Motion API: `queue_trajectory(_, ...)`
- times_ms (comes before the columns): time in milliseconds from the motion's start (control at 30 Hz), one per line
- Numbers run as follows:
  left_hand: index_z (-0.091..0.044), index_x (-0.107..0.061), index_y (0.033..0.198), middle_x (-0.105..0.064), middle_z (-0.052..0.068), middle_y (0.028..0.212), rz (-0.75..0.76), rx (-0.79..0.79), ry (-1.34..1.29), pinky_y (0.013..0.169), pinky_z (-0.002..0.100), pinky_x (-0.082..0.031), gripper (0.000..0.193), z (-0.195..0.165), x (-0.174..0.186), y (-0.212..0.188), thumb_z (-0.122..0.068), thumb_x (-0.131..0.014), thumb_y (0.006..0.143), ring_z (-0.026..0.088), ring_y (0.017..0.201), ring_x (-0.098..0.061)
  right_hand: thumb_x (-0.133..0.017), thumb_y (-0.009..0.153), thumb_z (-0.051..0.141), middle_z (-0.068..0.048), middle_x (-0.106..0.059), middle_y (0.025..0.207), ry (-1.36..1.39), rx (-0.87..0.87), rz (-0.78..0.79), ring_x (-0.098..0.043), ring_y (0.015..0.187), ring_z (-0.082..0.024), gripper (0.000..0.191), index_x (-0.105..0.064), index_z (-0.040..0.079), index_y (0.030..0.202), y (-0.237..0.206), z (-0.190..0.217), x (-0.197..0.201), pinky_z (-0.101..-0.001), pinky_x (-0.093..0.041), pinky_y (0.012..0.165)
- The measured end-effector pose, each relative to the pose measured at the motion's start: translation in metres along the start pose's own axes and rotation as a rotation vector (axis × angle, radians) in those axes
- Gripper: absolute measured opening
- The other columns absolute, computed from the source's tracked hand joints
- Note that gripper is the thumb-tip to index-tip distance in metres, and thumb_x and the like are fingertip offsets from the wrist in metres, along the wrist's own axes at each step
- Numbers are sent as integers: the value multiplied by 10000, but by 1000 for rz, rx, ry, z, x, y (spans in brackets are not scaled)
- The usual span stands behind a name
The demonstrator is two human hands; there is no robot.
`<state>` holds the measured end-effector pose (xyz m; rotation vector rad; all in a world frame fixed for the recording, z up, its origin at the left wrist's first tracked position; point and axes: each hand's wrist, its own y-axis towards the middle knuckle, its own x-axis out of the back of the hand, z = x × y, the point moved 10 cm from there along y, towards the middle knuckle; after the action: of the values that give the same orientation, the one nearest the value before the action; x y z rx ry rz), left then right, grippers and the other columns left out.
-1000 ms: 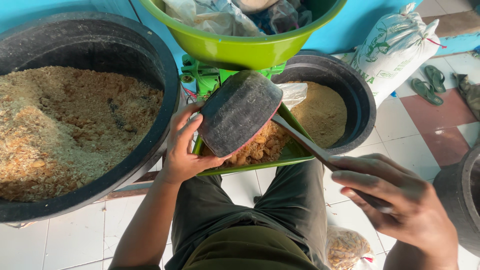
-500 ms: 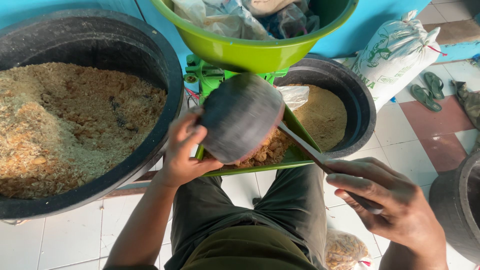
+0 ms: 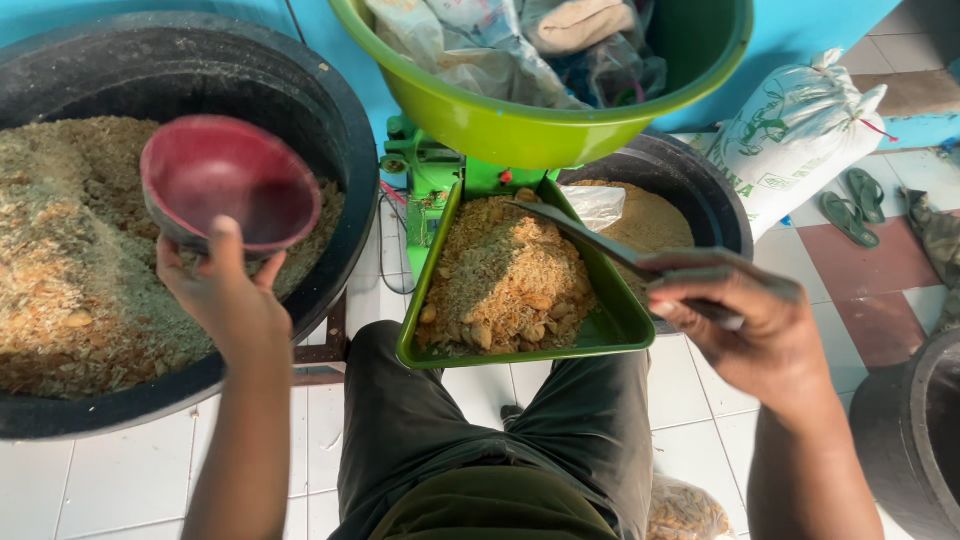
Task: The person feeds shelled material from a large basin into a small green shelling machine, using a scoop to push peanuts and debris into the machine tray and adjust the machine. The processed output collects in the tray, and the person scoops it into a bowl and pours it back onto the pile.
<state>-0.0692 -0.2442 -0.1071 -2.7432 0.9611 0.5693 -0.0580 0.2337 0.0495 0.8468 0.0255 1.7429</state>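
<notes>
Presently, the left hand (image 3: pixel 225 295) holds 1 small reddish bowl (image 3: pixel 232 187) by its near rim, thumb over the edge and fingers closed beneath it. The bowl sits mouth-up and looks empty, held above the large black tub (image 3: pixel 330 110) on the left, which is filled with coarse tan husk-like meal (image 3: pixel 70 270). That position keeps the bowl over the supply, so any spill falls back into the tub.

The right hand (image 3: pixel 755 325) has its fingers clamped on the handle end of 1 dark, flat stick-like tool (image 3: pixel 590 240). The tool slants up and left, and its far tip rests on the heap of meal (image 3: pixel 505 275) in the green rectangular tray (image 3: pixel 625 325). The tray tilts toward the person, its far end against a green machine (image 3: pixel 430 170), so the material gathers at the near, lower end where larger pale pieces lie. The angled hold lets the tool reach the heap without the hand crossing the tray.

Count: 2 hands, 1 bowl, 1 tool, 1 tray. Black tubs in view: 3, namely the left one, a second (image 3: pixel 700 180) behind the tray holding finer tan meal and a clear plastic bag (image 3: pixel 600 205), and part of a third (image 3: pixel 900 440) at the right edge. 1 large green basin (image 3: pixel 500 130) sits above the machine, holding bags and cloth. 1 white printed sack (image 3: pixel 800 130) leans by the blue wall, and 2 green sandals (image 3: pixel 855 205) lie on the tiled floor (image 3: pixel 500 390).
</notes>
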Motion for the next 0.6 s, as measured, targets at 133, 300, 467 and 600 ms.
queue_trajectory(133, -87, -315, 1528, -422, 214, 1495, -201, 288, -64, 867, 642, -601, 774, 25, 25, 44, -211, -753, 901, 459, 1301, -591, -779, 930, 142, -125, -745, 1106, -45, 61, -126, -736, 1026, -160, 277, -583, 22, 1084, 18, 1, -9, -276, -593, 869)
queue_trajectory(300, -101, -316, 1547, -408, 209, 1536, -346, 410, -83, 956, 751, -522, 751, 68, 47, 69, -183, -717, 918, 481, 1319, -540, -714, 1047, 199, -92, -783, 1030, -374, 118, -253, -759, 895, -163, 359, -400, 34, 1108, 15, 22, -24, -239, -574, 711)
queue_trajectory(467, -82, -290, 1542, -398, 236, 1549, -405, 541, -138, 1024, 741, -505, 671, 103, 49, 75, -114, -614, 954, 473, 1342, -558, -702, 1072, 200, -90, -784, 1004, -341, 37, -347, -769, 831, -133, 363, -386, 34, 1138, -4, 11, -13, -215, -568, 697)
queue_trajectory(600, 1, -441, 1471, -508, 262, 1505, -334, 441, -25, 1121, 662, -399, 534, 97, 29, 64, -97, -603, 972, 416, 1339, -565, -683, 1117, 194, -110, -782, 1026, -219, 34, -390, -775, 873, -135, 342, -385, 27, 1122, 1, -8, -15, -212, -590, 727)
